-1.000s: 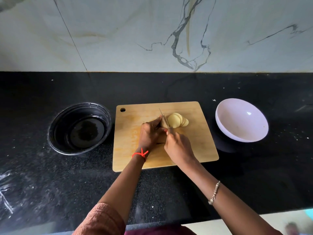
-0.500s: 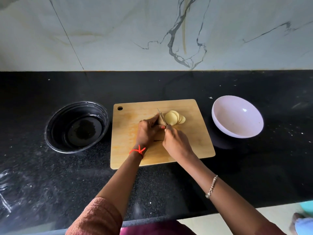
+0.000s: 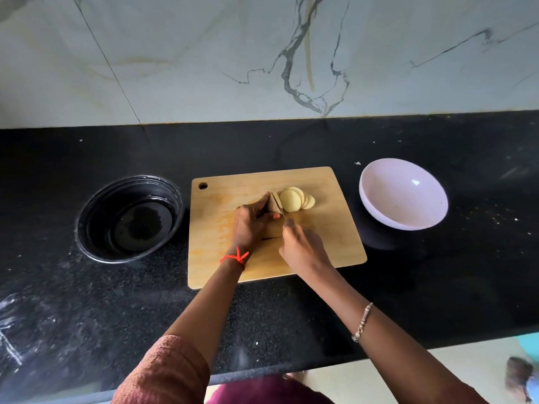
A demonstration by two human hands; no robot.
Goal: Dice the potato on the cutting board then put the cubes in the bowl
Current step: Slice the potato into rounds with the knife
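A wooden cutting board (image 3: 221, 258) lies on the black counter. My left hand (image 3: 250, 225) grips the uncut brown end of the potato (image 3: 274, 203) near the board's middle. Several pale round slices (image 3: 294, 201) lean in a row just to its right. My right hand (image 3: 303, 249) holds a knife (image 3: 282, 214), its thin blade down in the potato between the uncut end and the slices; the handle is hidden in my fist. An empty white bowl (image 3: 405, 196) stands to the right of the board.
A round black container (image 3: 131, 218) sits on the counter left of the board. A marble wall rises behind the black counter (image 3: 437, 281). The counter's front edge runs below my forearms, with pale floor beyond it at the lower right.
The knife blade has come down from raised above the potato into it. My left hand keeps its grip on the potato end.
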